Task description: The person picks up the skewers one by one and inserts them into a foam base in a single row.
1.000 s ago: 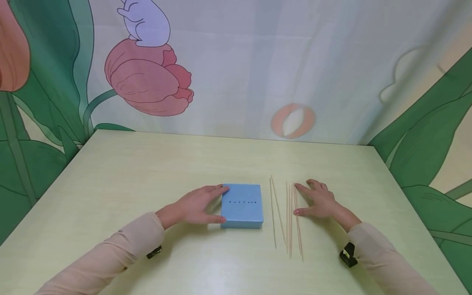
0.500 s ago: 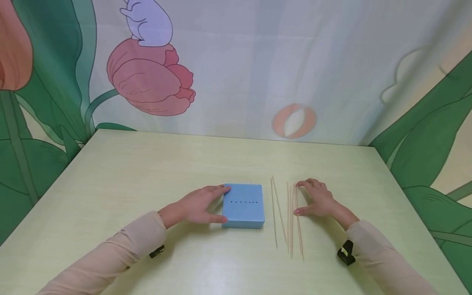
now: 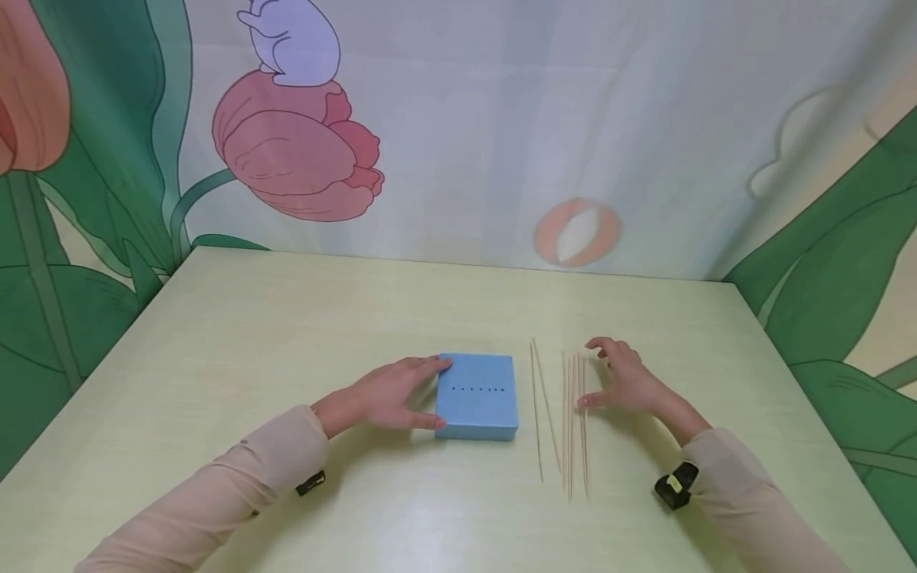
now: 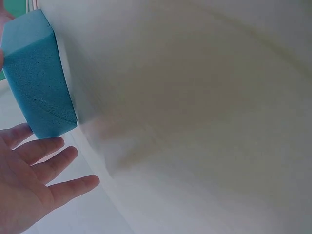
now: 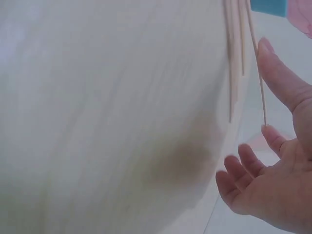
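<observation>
Plainly, the left hand [image 3: 394, 391] touched the blue block [image 3: 476, 407] with spread fingers. The right hand [image 3: 630, 386], thumb and forefinger parted, touched a stick [image 5: 263, 105]; more sticks [image 3: 570, 446] lay past its thumb tip.

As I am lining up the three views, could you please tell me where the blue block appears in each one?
Head: the block lies just below the picture's centre, left of the sticks.
Left wrist: the block fills much of the upper-left corner.
Right wrist: only a small part of the block shows, at the top edge, right of centre.
Shared landmark: the sticks, though barely showing at the left wrist's top-left edge.
</observation>
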The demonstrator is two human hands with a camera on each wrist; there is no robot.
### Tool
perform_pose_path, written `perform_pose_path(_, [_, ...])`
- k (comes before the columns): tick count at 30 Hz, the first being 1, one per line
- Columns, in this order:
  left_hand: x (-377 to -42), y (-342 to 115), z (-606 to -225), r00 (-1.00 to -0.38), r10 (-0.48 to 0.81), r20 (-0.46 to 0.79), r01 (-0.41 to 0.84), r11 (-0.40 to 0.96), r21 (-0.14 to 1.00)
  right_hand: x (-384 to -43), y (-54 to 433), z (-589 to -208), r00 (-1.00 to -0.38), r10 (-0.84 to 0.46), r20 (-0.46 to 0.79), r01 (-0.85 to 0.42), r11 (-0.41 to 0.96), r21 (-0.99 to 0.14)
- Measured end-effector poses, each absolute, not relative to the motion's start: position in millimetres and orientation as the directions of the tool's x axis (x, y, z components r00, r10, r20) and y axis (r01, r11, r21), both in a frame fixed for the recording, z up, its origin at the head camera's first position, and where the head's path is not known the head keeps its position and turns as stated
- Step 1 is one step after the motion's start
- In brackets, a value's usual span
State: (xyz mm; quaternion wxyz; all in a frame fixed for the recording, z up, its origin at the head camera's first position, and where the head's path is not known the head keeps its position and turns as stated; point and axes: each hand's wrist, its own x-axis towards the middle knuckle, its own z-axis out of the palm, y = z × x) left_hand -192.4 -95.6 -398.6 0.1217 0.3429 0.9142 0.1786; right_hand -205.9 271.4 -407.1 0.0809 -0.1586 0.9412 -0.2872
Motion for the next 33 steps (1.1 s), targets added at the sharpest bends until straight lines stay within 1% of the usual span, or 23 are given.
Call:
perform_pose_path(3, [-192,-96,-398,-0.736,0.669,-0.102,0.580,0.701,0.415,-205,272,-405,-0.932,-0.352,-0.085,-0.215,0.727,-0.652])
perform_pose_path(6, [-192,-96,-397,-0.736,0.669,-0.102,0.578,0.700,0.418,-203,274,-405,-0.932,-0.335,-0.142,-0.117,0.646,-0.755])
perform_pose_path(9, [-193,-96,-398,-0.737,0.668,-0.104,0.577,0.701,0.419,-201,275,-406,-0.934,-0.309,-0.177,-0.016,0.534,-0.846])
perform_pose_path(11, [-193,-96,-399,-0.737,0.668,-0.106,0.574,0.700,0.425,-199,275,-408,-0.939,-0.292,-0.180,0.023,0.470,-0.882])
perform_pose_path(13, [-193,-96,-400,-0.738,0.666,-0.110,0.570,0.703,0.426,-198,275,-408,-0.944,-0.283,-0.167,0.033,0.424,-0.905])
perform_pose_path(20, [-194,-95,-400,-0.741,0.663,-0.107,0.561,0.699,0.444,-193,270,-399,-0.956,-0.274,-0.100,-0.014,0.386,-0.922])
perform_pose_path(29, [-196,-95,-400,-0.741,0.663,-0.108,0.550,0.692,0.468,-190,256,-384,-0.959,-0.281,0.022,-0.111,0.307,-0.945])
perform_pose_path(33, [-197,-94,-403,-0.740,0.664,-0.107,0.553,0.691,0.465,-189,248,-378,-0.958,-0.278,0.073,-0.158,0.295,-0.942])
